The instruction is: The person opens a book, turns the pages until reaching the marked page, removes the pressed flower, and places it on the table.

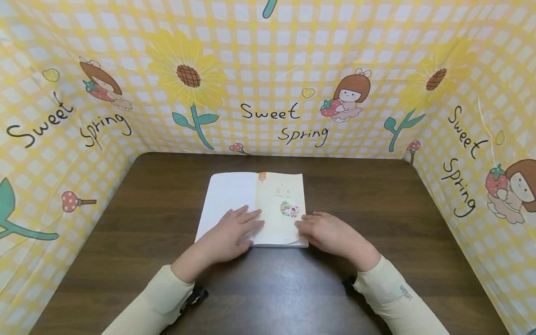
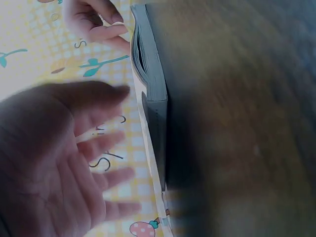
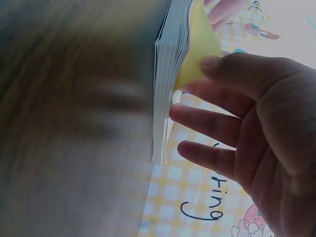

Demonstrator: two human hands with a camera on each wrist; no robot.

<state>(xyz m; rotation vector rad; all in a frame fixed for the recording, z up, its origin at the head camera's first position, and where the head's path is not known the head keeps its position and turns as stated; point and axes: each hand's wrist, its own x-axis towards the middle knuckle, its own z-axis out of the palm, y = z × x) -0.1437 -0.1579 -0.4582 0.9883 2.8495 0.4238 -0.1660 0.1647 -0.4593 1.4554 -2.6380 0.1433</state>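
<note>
A thick open book (image 1: 231, 190) lies on the dark wooden table. Its left side is blank white, and its cream right-hand page (image 1: 271, 230) carries a small coloured picture (image 1: 289, 209). My left hand (image 1: 228, 235) lies spread over the lower middle of the book, fingers extended toward the fold. At the book's right edge, my right hand (image 1: 331, 232) pinches the lower corner of the page. In the right wrist view, that page (image 3: 197, 52) bends up from the stacked page block (image 3: 168, 74), with the thumb on one side and fingers on the other.
The wooden table (image 1: 167, 200) extends around the book. A yellow checked cloth (image 1: 268, 56) with printed flowers and lettering rises behind it and on both sides. Dark wrist straps (image 1: 194, 298) show below the pale sleeves (image 1: 155, 302).
</note>
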